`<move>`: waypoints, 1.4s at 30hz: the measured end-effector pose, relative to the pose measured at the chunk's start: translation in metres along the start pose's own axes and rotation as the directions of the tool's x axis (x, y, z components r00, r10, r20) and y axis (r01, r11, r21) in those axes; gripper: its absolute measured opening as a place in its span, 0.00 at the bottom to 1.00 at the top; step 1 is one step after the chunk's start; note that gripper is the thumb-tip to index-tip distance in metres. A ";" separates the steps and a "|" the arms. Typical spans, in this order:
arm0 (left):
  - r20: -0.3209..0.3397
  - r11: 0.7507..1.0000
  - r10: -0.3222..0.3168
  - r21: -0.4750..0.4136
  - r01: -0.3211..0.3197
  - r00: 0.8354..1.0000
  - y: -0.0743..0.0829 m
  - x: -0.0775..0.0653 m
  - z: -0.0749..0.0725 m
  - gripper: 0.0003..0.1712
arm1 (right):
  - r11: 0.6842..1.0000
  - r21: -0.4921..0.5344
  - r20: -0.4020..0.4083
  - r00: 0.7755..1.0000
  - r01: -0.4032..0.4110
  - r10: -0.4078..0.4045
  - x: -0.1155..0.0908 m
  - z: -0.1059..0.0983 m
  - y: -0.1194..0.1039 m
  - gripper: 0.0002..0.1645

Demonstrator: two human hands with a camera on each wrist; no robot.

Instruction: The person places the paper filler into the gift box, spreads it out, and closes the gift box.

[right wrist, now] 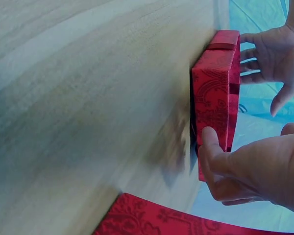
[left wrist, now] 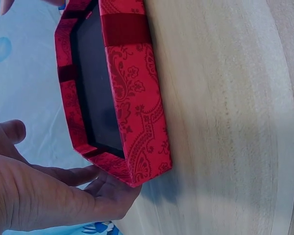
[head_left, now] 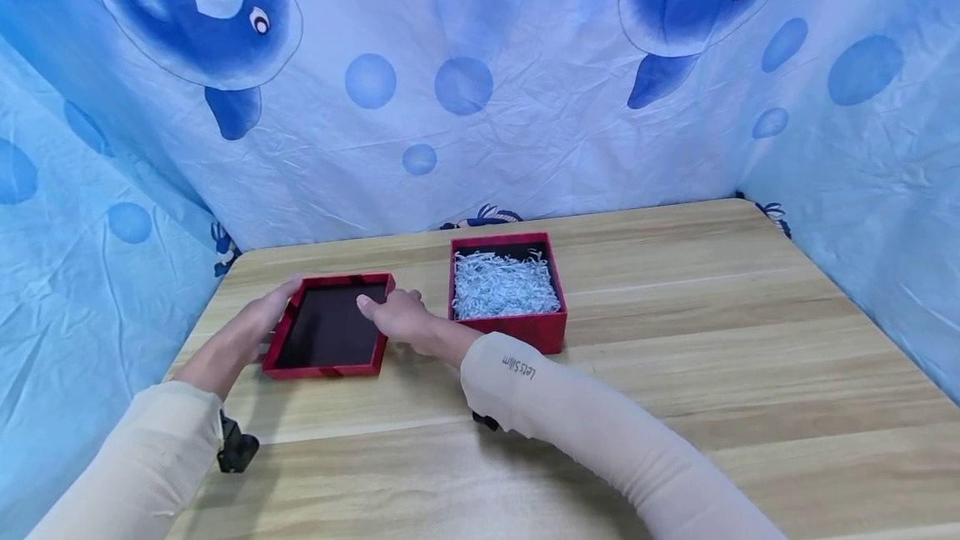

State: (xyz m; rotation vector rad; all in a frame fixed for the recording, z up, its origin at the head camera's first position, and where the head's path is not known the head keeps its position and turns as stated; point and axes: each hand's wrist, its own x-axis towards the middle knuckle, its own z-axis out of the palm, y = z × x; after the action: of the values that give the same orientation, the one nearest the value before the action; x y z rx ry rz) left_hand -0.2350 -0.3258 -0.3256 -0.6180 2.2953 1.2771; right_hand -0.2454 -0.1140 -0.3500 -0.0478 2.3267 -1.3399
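Observation:
A red box lid [head_left: 324,371] with a dark inside lies hollow side up at the left of the table. Dark red scrollwork and a ribbon band mark its outer wall [left wrist: 137,98]. My left hand [head_left: 264,312] is at the lid's left side, its fingers stretched out against the wall and the thumb held apart. Opposite it, my right hand [head_left: 405,317] has fingers against the outer right wall [right wrist: 210,98], while its thumb points over the rim without pinching it. Both palms face inward, with the lid between them.
A matching red box [head_left: 525,332] filled with pale blue shredded paper [head_left: 502,286] stands right of the lid, just beyond my right forearm. The wooden table [head_left: 712,315] meets a blue dolphin-print cloth [head_left: 540,132] at the back and sides.

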 end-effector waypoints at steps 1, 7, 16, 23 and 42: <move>0.000 1.000 0.002 -0.002 -0.002 1.000 0.000 0.000 0.000 0.61 | 0.999 0.032 0.004 1.000 -0.014 0.014 0.001 0.000 0.000 0.41; -0.004 1.000 0.001 0.003 -0.001 1.000 0.001 0.000 0.001 0.60 | 0.983 0.168 0.056 0.996 -0.073 0.065 0.003 0.002 0.002 0.42; -0.015 1.000 -0.016 -0.002 0.016 1.000 0.001 -0.001 0.001 0.57 | 0.929 0.361 0.143 0.989 -0.083 0.033 0.004 0.004 0.005 0.41; -0.021 1.000 -0.023 0.003 0.023 1.000 0.000 -0.001 0.002 0.57 | 0.895 0.442 0.186 0.982 -0.064 -0.022 0.005 0.004 0.006 0.39; -0.021 1.000 0.021 -0.023 -0.022 1.000 0.007 -0.005 0.002 0.54 | 0.846 0.530 0.237 0.967 -0.047 -0.094 0.007 -0.006 0.005 0.37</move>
State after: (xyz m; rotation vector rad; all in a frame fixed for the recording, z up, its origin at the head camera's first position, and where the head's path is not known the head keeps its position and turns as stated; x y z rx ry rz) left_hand -0.2347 -0.3194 -0.3191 -0.6189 2.3132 1.3148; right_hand -0.2527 -0.1081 -0.3540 -0.0697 1.6805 -1.8304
